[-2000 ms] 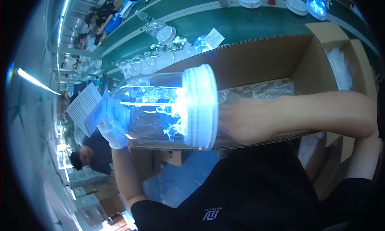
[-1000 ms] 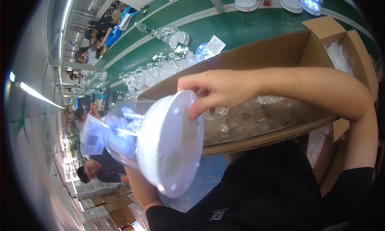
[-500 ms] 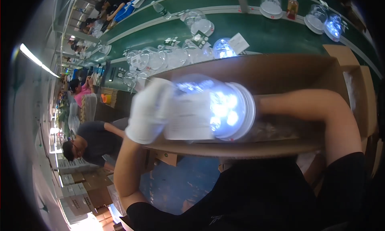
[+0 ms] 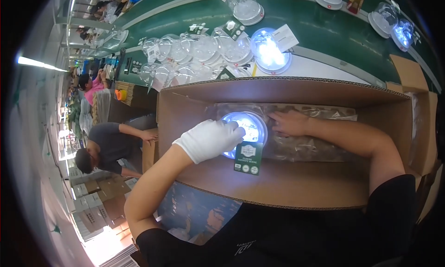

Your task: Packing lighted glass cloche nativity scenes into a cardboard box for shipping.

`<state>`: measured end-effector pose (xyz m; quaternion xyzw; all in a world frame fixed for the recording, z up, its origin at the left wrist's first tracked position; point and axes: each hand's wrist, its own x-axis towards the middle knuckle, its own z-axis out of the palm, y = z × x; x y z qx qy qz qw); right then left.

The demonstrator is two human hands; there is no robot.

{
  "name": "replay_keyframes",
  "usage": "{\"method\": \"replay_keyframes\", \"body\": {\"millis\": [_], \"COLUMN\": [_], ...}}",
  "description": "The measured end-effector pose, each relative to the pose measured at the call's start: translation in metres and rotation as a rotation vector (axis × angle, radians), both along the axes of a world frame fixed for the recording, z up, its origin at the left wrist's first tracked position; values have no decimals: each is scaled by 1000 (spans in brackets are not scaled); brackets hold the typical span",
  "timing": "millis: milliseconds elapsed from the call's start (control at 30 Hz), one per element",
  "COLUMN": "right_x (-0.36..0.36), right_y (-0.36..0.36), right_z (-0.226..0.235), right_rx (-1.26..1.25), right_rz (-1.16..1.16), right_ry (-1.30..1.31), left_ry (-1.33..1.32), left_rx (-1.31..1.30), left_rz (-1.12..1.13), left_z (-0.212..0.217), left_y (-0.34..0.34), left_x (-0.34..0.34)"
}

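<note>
My left hand (image 4: 209, 140), in a white glove, is closed on the top of a lit clear dome (image 4: 252, 124) with a white base ring. The dome sits inside a large open cardboard box (image 4: 278, 193), toward its left part. From it hangs a dark green tag (image 4: 253, 167), lying over the near side of the ring. My bare right hand (image 4: 291, 123) reaches in from the right. Its fingers are spread on clear plastic film (image 4: 311, 148) that covers brownish packing on the box floor, just right of the dome.
Beyond the box, a green conveyor (image 4: 320, 35) carries rows of clear domes (image 4: 204, 49), another lit dome (image 4: 271, 56) with a white tag, and a bottle of amber liquid (image 4: 355, 1). At left, a person in grey (image 4: 113, 144) touches a carton.
My left hand has lowered the lit dome into the box and turned it base-down. Its tag now shows green instead of white. My right hand has come into view on the film.
</note>
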<state>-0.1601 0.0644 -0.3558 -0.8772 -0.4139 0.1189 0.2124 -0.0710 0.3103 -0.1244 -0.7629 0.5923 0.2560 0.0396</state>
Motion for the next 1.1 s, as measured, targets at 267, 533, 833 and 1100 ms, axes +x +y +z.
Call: {"method": "replay_keyframes", "body": {"millis": [267,533,833,1100], "right_x": [1,-1,-4,15], "right_y": [8,30,49,58], "right_z": [4,76,91,41], "right_rx": [-80,19,-158,-402], "right_rz": [-224,-653,-310,-113], "right_ry": [240,300,-57,-132], "left_ry": [-51,-37,-76,-101], "left_rx": [-35,28,42,14], "left_rz": [-62,-133,-158,-158], "left_z": [-10,1,5,4], "left_y": [15,11,9,12], "left_x": [-19,-37,-52,-63]}}
